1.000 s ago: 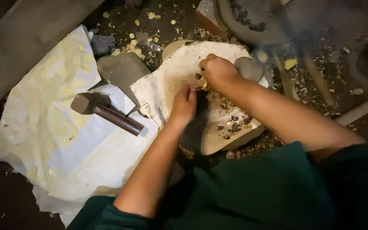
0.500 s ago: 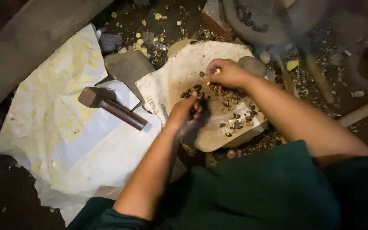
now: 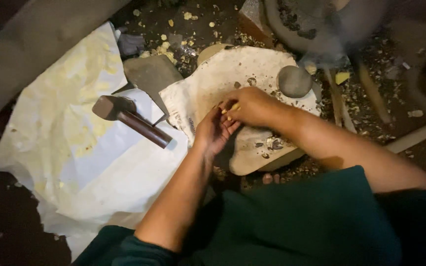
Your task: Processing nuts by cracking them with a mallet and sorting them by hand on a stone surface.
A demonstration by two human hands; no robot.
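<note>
Yellow kernels point(image 3: 233, 107) are pinched in the right hand point(image 3: 252, 106) over the cloth point(image 3: 208, 88) | left hand point(image 3: 214, 130) is cupped open beneath | kernels are best dropped low, shells point(image 3: 271, 144) left behind

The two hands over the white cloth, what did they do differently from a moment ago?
The right hand slid down from the round grey stone to meet the left hand, small yellow bits pinched between them. The stone now shows whole. The dark brown hammer and cloth-covered slab stayed put.
</note>
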